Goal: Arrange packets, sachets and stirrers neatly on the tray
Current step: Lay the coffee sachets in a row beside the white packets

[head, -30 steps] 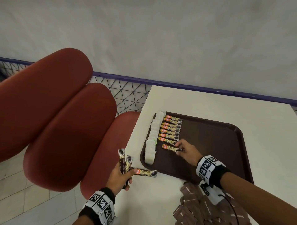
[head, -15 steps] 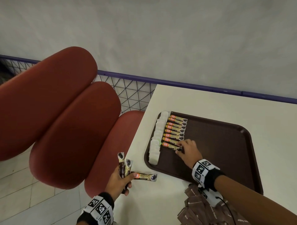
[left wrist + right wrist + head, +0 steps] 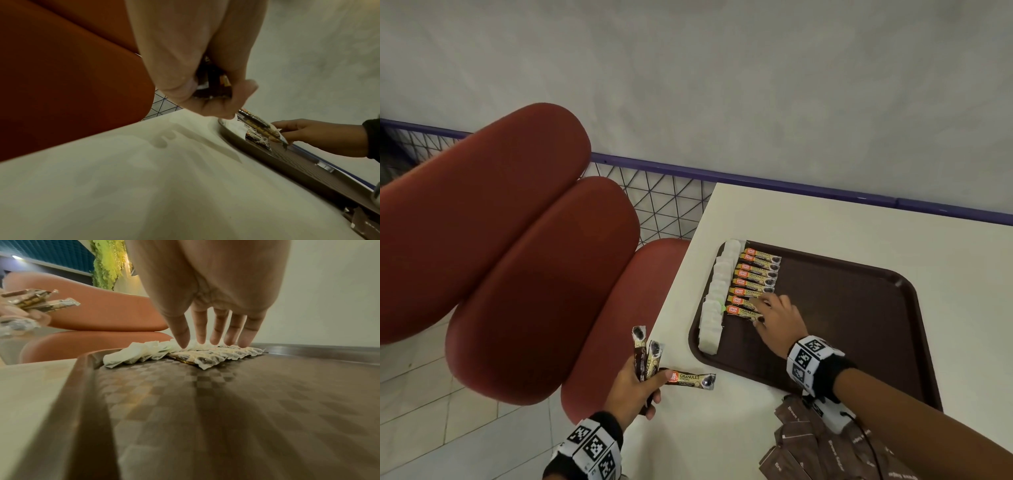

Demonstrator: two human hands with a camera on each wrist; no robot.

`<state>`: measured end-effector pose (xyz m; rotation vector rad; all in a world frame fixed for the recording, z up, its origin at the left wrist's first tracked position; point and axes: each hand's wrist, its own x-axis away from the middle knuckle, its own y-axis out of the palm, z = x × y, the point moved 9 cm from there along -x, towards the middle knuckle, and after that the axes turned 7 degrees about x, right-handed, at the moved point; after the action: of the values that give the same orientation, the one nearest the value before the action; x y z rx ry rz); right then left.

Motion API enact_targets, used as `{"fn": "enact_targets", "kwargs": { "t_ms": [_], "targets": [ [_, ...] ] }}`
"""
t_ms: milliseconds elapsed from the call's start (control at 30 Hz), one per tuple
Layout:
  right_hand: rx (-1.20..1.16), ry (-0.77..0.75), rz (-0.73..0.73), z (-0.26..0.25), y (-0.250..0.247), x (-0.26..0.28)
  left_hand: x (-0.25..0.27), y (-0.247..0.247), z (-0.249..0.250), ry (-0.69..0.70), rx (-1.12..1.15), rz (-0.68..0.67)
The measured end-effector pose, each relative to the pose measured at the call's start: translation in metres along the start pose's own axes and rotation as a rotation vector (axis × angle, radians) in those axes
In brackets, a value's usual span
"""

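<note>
A dark brown tray [image 3: 859, 308] lies on the white table [image 3: 825, 219]. Along its left side runs a column of white packets [image 3: 714, 301], and beside it a row of gold coffee sachets [image 3: 755, 274]. My right hand [image 3: 770, 310] rests with straight, spread fingers [image 3: 202, 335] on the nearest sachets of that row. My left hand [image 3: 635, 387] hovers at the table's left edge and grips a few coffee sachets [image 3: 690, 378]; two stick upward, one points right.
Several brown sugar packets [image 3: 822, 448] are heaped on the table near my right forearm. Red padded seats [image 3: 517, 260] stand left of the table, with a purple rail and wire mesh [image 3: 667, 202] behind. The tray's right half is bare.
My right hand slid the nearest sachet up against the row and now lies flat over the row's end. The left hand stays with its sachets.
</note>
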<state>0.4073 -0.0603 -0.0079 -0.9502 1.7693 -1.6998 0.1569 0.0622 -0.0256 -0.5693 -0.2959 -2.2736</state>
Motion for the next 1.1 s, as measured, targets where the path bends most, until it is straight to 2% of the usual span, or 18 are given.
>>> {"fn": "enact_targets", "kwargs": {
  "t_ms": [167,300,433,533,667,867,967,1100],
  "targets": [
    [0.099,0.016,-0.077,0.003,0.005,-0.008,0.001,-0.002,0.0,0.002,0.021,-0.003],
    [0.09,0.031,-0.126,0.007,0.012,-0.005,0.001,-0.002,0.001,0.011,0.021,-0.009],
    [0.009,0.023,-0.065,0.003,0.002,-0.002,-0.002,0.0,0.005,0.019,0.026,-0.005],
    [-0.132,-0.06,-0.027,-0.012,-0.01,0.005,-0.005,0.004,0.008,0.025,0.026,-0.004],
    [-0.291,-0.285,-0.042,-0.045,-0.023,0.025,-0.008,0.013,0.014,0.039,0.018,-0.014],
    [-0.239,-0.505,0.012,-0.08,-0.026,0.054,-0.013,0.026,0.02,0.058,0.032,-0.017],
    [-0.213,-0.525,0.08,-0.088,-0.025,0.061,-0.014,0.033,0.021,0.063,0.033,-0.033],
    [-0.215,-0.438,0.071,-0.075,-0.021,0.059,-0.014,0.039,0.022,0.067,0.045,-0.038]
  ]
}}
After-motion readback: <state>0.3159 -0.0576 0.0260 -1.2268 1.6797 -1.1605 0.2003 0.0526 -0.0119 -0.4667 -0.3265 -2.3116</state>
